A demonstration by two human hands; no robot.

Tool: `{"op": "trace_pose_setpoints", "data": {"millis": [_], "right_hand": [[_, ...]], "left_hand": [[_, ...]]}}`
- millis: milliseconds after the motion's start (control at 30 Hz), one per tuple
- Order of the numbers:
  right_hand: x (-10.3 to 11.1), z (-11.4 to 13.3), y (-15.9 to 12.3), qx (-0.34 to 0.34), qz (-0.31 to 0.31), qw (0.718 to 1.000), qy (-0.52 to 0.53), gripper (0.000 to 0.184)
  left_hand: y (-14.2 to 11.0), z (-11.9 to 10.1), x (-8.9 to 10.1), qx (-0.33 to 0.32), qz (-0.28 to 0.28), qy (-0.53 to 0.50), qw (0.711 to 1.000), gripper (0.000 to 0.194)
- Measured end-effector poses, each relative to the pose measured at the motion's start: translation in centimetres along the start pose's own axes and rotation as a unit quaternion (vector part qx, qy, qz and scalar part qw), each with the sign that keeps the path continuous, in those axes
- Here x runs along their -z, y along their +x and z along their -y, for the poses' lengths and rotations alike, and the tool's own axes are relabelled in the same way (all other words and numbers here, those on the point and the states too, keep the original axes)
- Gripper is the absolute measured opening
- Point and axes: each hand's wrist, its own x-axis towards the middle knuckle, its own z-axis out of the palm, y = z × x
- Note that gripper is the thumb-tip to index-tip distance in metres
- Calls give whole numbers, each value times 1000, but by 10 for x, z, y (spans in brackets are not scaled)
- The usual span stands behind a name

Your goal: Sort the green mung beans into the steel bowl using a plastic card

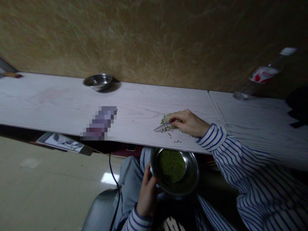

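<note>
While green beans (165,119) dot the pale counter (137,106), a marbled wall (149,41) stands behind

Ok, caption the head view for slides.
Left hand holds bowl of beans; right hand holds thin tool at scattered beans.

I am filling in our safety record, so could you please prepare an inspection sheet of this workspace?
Surface: pale wood-grain table, with a seam towards the right.
Job's things: small green beans scattered on the table; more beans in a held metal bowl at the front edge.
Clutter: second metal bowl near the wall; clear bottle upright at right; pixelated item at left, identity cannot be told.
Hands: left hand grips the held bowl's rim; right hand holds a thin tool over the scattered beans.
Cables: black cable hanging below the table edge.
Surroundings: brown marbled wall; shiny floor.
</note>
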Motion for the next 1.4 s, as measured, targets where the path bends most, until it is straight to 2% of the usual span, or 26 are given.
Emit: {"op": "trace_pose_setpoints", "data": {"millis": [133,333,567,800,1000,1267,1400], "right_hand": [[-1,1,1,7,27,1000,-6,15],[5,4,-10,24,31,999,-16,15],[18,8,-23,12,-4,999,-47,17],[17,-3,-36,-9,-54,993,-101,18],[15,-7,-37,-22,-62,990,-127,18],[19,-3,-42,-2,-43,991,-127,17],[20,0,-42,-4,-52,991,-126,18]], "left_hand": [[2,3,0,-1,-10,0,1000,72],[4,5,1,-7,-12,-4,1000,70],[2,4,1,-10,-10,-14,1000,71],[1,3,2,-8,-10,-28,1000,69],[2,3,4,4,4,-22,1000,68],[1,3,1,-8,-17,-34,999,71],[1,5,1,-15,-19,-31,999,72]]}}
